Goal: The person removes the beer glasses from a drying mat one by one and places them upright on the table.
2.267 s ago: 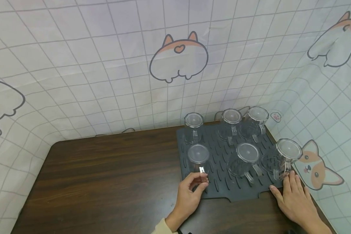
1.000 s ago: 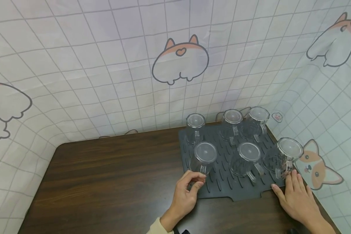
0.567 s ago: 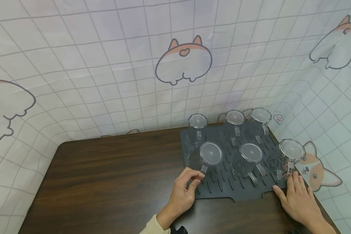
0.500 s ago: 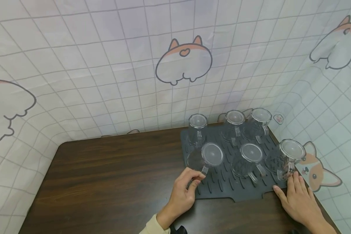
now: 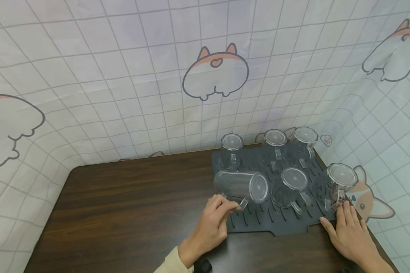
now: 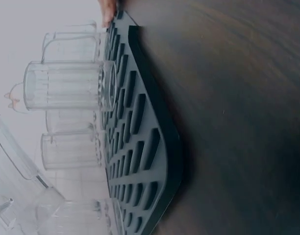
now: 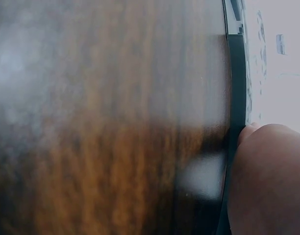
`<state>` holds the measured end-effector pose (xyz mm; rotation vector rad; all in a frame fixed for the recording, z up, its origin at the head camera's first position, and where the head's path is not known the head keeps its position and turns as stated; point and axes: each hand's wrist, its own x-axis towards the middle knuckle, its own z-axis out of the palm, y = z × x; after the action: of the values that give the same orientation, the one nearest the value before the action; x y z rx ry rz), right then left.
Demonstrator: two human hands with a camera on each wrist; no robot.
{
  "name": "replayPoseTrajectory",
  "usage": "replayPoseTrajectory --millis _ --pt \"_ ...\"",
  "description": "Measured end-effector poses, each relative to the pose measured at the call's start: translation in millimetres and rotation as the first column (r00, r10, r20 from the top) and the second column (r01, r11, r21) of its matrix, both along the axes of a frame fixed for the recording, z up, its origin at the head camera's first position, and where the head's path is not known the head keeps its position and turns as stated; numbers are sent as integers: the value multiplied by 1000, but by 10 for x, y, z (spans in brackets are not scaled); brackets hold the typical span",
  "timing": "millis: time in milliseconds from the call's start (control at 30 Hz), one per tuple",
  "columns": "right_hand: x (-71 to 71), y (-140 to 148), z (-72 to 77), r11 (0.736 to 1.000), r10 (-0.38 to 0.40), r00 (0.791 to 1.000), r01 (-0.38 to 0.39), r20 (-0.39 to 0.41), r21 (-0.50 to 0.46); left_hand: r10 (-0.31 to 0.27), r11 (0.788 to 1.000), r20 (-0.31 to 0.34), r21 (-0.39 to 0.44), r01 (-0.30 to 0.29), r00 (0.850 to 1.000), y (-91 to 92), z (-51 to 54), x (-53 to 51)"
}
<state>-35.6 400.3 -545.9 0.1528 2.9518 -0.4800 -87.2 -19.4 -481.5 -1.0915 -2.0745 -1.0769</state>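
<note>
- Your left hand (image 5: 210, 223), lower centre of the head view, pinches the handle of a glass mug (image 5: 237, 185), tipped sideways right of centre over the dark mat (image 5: 254, 224).
- Your right hand (image 5: 352, 237), lower right, rests with fingers extended at the mat's corner.
- Five other mugs (image 5: 295, 179) stand on the mat.

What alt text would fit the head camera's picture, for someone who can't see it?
A person's left hand grips a clear mug by its handle, holding it nearly sideways over a dark ridged mat. Five other clear mugs stand on the mat, and the right hand rests at the mat's near right corner.
</note>
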Motion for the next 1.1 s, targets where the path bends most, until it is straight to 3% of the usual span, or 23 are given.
replayPoseTrajectory --millis 300,633,1100 --pt "1 2 -13 1000 5 1000 -5 -5 -2 49 995 -70 -79 -54 996 -35 39 -4" --pt "17 -8 -12 1000 0 1000 1 -21 5 90 982 -167 -149 -115 982 -48 67 -24" --pt "3 26 -11 1000 9 1000 -9 -25 -21 99 971 -206 -196 -140 974 -62 116 -26"
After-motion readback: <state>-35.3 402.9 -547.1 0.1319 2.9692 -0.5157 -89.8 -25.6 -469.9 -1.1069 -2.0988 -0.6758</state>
